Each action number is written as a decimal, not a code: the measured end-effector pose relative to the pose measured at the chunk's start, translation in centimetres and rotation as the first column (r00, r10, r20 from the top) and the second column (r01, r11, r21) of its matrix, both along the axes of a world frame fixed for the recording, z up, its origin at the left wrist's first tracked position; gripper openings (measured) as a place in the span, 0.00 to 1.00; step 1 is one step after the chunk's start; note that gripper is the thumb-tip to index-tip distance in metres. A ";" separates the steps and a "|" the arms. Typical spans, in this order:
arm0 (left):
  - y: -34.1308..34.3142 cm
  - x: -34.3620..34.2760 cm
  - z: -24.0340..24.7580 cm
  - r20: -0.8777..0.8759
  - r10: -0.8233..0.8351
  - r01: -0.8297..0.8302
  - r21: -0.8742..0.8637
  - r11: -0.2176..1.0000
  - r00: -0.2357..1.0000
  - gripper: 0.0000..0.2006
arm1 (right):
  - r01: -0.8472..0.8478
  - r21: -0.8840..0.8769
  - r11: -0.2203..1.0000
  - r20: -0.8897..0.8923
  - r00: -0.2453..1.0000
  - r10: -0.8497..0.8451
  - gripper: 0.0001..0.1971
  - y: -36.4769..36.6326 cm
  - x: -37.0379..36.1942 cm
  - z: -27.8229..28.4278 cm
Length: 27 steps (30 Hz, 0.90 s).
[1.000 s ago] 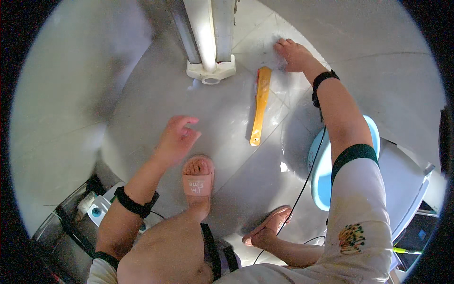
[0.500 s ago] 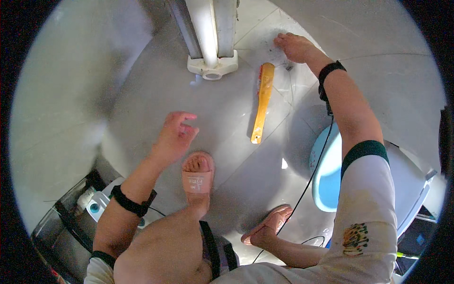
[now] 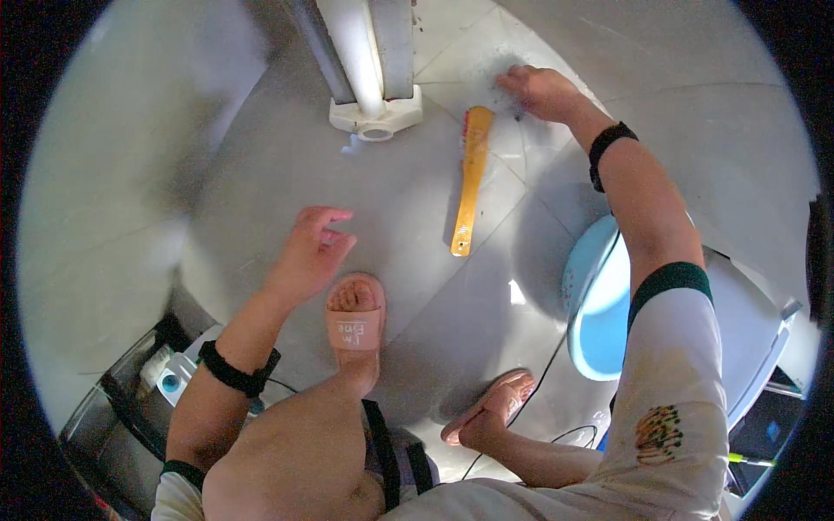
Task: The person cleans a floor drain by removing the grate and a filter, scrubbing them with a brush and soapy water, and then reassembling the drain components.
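yellow brush (image 3: 470,184), pink sandals (image 3: 357,323), light blue basin (image 3: 598,306)

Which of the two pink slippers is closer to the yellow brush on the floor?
The slipper just below the left hand, flat and facing forward; the other slipper sits further back, tilted on its side, farther from the yellow brush.

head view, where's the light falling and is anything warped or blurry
Head view: a bright patch lies on the tiled floor beside the yellow brush, with dimmer floor toward the left; the fisheye bends the tile lines and the white post near the black rim; the right hand looks slightly soft, the left hand sharp.
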<state>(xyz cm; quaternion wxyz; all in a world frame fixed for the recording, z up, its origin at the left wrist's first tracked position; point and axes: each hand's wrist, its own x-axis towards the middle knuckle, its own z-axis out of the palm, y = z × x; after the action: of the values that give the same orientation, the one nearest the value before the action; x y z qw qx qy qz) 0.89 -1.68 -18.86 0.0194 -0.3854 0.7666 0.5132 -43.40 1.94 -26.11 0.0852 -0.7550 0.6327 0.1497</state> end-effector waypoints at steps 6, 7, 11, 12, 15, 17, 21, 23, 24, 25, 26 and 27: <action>-0.1 0.2 0.2 0.007 -0.002 0.002 0.039 0.999 1.000 0.16 | -0.094 0.108 0.990 0.038 0.995 0.090 0.25 -1.7 3.0 1.7; 0.0 0.1 0.1 0.004 -0.002 0.002 0.041 0.999 1.000 0.16 | -0.093 0.111 0.989 0.035 0.995 0.090 0.25 -1.6 2.9 1.5; 0.2 0.0 -0.4 0.030 -0.013 0.011 0.055 0.998 0.999 0.16 | -0.264 -0.014 0.964 -0.061 0.963 0.263 0.29 -1.6 2.0 -1.2; 0.2 0.0 -0.4 0.024 -0.007 0.006 0.069 0.998 1.000 0.16 | -0.307 -0.054 0.950 -0.059 0.951 0.304 0.30 -1.5 1.5 -1.8; -0.1 0.2 -0.3 0.044 0.005 -0.008 0.079 0.997 0.999 0.16 | -0.354 -0.047 0.934 -0.075 0.934 0.350 0.31 -1.5 1.8 -1.6; 0.0 0.5 -0.4 0.038 0.007 -0.010 0.073 0.997 0.999 0.16 | -0.355 -0.021 0.935 -0.086 0.932 0.352 0.33 -1.5 1.1 -2.1; -0.2 1.5 -1.1 0.012 0.010 -0.010 0.051 0.999 1.000 0.15 | -0.423 -0.037 0.905 -0.186 0.893 0.410 0.34 -1.8 1.4 -0.7; -0.2 1.7 -1.2 -0.010 0.016 -0.016 0.052 0.999 1.000 0.15 | -0.252 -0.035 0.967 -0.109 0.963 0.247 0.33 -2.4 1.6 0.4; -0.2 1.9 -1.2 -0.035 0.023 -0.022 0.050 0.999 0.999 0.15 | -0.074 -0.021 0.997 -0.035 0.997 0.073 0.32 -2.8 1.8 0.9; -0.3 2.0 -1.1 -0.037 0.026 -0.024 0.048 0.999 0.999 0.15 | -0.077 -0.023 0.997 -0.036 0.996 0.076 0.32 -3.8 1.8 1.4; -0.4 2.2 -1.2 -0.008 -0.007 0.007 -0.004 1.000 1.000 0.15 | -0.047 -0.130 0.990 0.023 0.998 0.050 0.31 -5.2 1.8 1.4; -0.4 2.3 -1.2 0.021 -0.039 0.040 -0.054 0.998 0.999 0.15 | -0.011 -0.233 0.972 0.083 0.996 0.031 0.30 -6.1 2.0 1.4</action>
<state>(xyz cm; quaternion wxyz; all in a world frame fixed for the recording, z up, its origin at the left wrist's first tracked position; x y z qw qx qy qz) 3.20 -2.10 -20.07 0.0266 -0.3756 0.7875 0.4879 -41.43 -4.20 -24.70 0.0218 -0.7720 0.6338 0.0430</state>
